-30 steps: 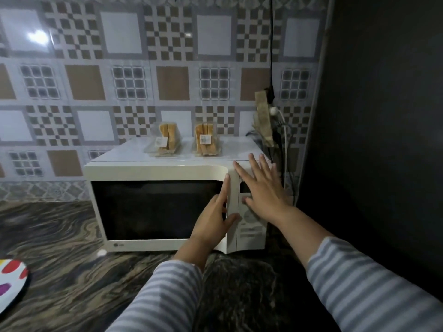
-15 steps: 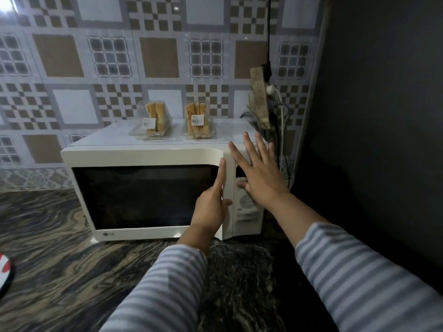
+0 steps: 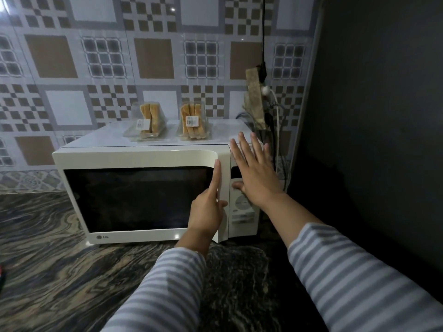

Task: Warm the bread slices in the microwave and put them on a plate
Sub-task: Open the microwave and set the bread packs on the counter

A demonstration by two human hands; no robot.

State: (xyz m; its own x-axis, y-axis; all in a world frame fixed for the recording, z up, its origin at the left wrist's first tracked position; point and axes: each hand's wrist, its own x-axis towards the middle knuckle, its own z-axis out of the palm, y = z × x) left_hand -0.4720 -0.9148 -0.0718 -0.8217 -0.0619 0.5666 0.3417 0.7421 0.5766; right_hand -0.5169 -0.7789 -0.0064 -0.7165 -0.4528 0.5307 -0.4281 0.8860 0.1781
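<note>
Countertop [image 3: 60,271]: one microwave [image 3: 143,161], two bread packs [image 3: 146,122], two hands [image 3: 254,173].

A home kitchen is indicated by the white microwave [image 3: 153,188], which is set on a dark marbled stone countertop [image 3: 60,271]. Behind the microwave, a wall is covered in patterned brown-and-grey tiles [image 3: 153,58], and two clear packs of bread slices [image 3: 194,122] are kept on top of it.
</note>
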